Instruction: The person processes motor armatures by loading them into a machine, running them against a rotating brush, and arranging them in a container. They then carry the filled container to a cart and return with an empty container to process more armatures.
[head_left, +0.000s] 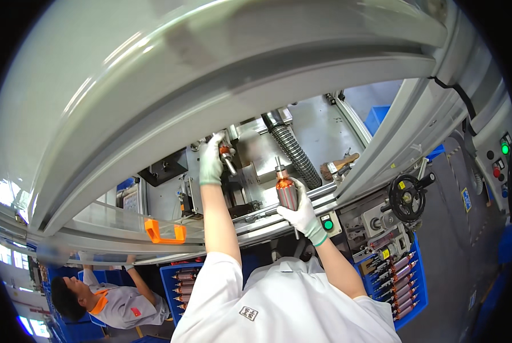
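Note:
Both my hands wear white gloves. My right hand [303,214] is closed around a motor armature [286,191] with copper windings and a striped steel core. It is held nearly upright at the front edge of the machine opening, its thin shaft pointing up. Farther in and to the left, my left hand [211,163] grips a second motor armature [225,152] at the machine's fixture. Its copper end and shaft show beside my fingers; the rest is hidden by the hand and the fixture.
A ribbed hose [294,153] and a brush [342,164] are inside the machine. The raised cover [239,74] arches overhead. Blue bins of armatures stand below left [167,286] and right [420,286]. A black handwheel [407,198] is at right; a co-worker [122,297] is at lower left.

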### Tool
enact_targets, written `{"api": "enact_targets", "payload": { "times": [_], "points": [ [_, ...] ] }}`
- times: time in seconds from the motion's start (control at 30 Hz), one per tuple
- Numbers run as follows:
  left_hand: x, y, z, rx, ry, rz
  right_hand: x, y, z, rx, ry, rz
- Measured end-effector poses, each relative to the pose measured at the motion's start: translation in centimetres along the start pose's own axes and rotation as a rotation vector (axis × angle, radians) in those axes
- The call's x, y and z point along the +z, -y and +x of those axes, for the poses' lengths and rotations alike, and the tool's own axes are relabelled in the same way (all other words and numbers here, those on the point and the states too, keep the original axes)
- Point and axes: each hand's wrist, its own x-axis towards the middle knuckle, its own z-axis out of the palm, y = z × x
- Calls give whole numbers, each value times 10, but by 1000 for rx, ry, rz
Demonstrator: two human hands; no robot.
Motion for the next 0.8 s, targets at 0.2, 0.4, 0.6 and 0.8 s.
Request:
{"api": "enact_targets", "payload": {
  "times": [0.2,0.4,0.6,0.8],
  "points": [
    [-8,12,75,475,-82,293,-1,10,1,36,29,-83],
    [-37,50,117,696,-87,505,1,9,2,70,64,-24],
    [-17,54,109,507,-80,598,-3,7,0,29,44,-67],
    [5,41,95,358,-158,768,-7,8,3,90,33,-34]
  ]
}}
